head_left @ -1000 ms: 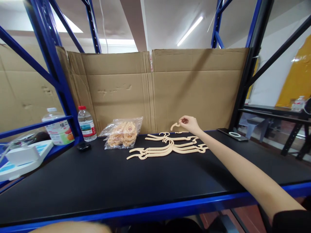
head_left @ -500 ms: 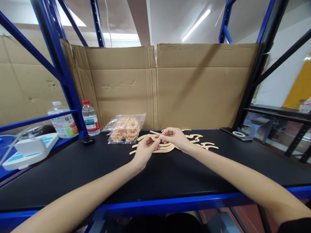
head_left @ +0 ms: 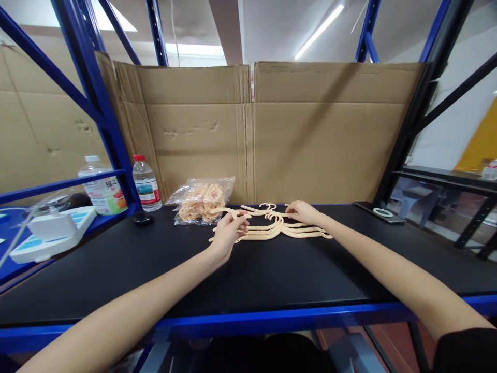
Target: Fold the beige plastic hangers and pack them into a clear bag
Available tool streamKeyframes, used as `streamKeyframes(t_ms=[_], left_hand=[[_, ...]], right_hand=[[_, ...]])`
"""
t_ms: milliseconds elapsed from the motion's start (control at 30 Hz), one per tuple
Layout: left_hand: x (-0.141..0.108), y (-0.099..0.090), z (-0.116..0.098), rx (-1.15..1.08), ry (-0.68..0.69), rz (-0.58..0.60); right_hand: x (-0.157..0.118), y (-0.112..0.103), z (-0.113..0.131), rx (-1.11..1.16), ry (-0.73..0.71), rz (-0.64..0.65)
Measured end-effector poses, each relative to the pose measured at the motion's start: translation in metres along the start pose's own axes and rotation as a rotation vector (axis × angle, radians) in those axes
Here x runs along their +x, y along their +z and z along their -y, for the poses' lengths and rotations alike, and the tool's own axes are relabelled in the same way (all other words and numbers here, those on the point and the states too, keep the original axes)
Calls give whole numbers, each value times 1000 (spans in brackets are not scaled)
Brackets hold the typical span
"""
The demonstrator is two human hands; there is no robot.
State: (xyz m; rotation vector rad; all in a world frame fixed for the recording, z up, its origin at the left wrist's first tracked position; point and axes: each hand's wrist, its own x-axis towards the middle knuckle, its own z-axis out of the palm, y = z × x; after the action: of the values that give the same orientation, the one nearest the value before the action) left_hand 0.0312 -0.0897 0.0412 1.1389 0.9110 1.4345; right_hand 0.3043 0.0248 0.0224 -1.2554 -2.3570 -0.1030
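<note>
Several beige plastic clothes hangers (head_left: pixel 260 236) lie in a row on the black tabletop, their hooks bunched near the middle. My left hand (head_left: pixel 225 233) is closed on a beige hanger piece (head_left: pixel 223 210) and holds it slightly above the row's left end; the fingers hide part of it. To the right, my right hand (head_left: pixel 305 212) has its fingertips pinched at a hanger toward the back of the row. What lies between those fingertips is small and partly covered.
A clear plastic bag of beige rings (head_left: pixel 202 202) lies behind my left hand. At the left stand a water bottle (head_left: pixel 146 184), a black mouse-like object (head_left: pixel 142 218) and a white power strip (head_left: pixel 54 235). A phone (head_left: pixel 378 213) lies at the right. Cardboard (head_left: pixel 330 140) walls the back.
My hands were together over the hangers and have parted. The left now holds a piece at the left; the right has moved right to the back of the row.
</note>
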Motion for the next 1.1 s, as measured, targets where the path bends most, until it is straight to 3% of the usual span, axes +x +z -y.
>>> streamKeyframes(t_ms=[167, 333, 667, 867, 1100], left_hand=[[-1, 1, 2, 34, 1, 15], [2, -1, 2, 48, 28, 16], [2, -14, -12, 52, 77, 18], [6, -33, -10, 125, 114, 40], [8, -40, -4, 12, 43, 166]], right_hand=[[1, 11, 1, 5, 8, -25], [2, 10, 3, 32, 23, -121], [-16, -37, 9, 239, 59, -398], [-46, -37, 39, 423, -24, -372], [-56, -34, 51, 397, -67, -379]])
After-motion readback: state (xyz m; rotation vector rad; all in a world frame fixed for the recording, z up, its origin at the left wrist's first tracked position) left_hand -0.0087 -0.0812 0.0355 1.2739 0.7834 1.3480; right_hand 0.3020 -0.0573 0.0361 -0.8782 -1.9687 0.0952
